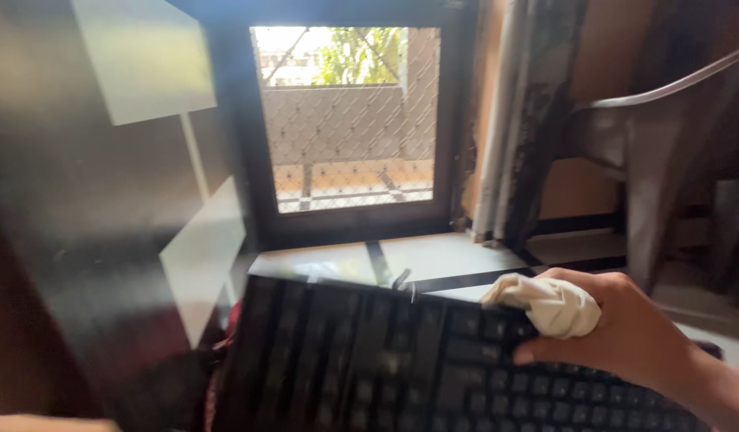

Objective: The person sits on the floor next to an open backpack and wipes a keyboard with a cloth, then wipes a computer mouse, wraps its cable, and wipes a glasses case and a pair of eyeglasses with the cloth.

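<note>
The right hand (625,328) is closed around a small white cloth (549,304). The fingers are curled tight, and the cloth is bunched up and pokes out on the left side of the fist. The thumb (545,350) lies under the cloth and points left.

The hand and cloth rest on a black keyboard (369,360). The keyboard lies right under the grip and spreads out to the left of it and below it. The cloth touches the keys near the top edge of the keyboard. The left part of the keyboard looks blurry, so the keys there are hard to make out.

The left hand is hard to see. Only a thin strip of skin (41,422) shows at the bottom left corner, far from the cloth, and I cannot tell if that hand is open or closed.

Past the grip, beyond the top edge of the keyboard, is a pale floor (433,256) with dark lines. Farther away is a door (345,120) with wire mesh. A curtain (517,120) hangs above the grip. A plastic chair (665,144) stands up and to the right of the hand. A dark shiny panel (89,200) stands far to the left.
</note>
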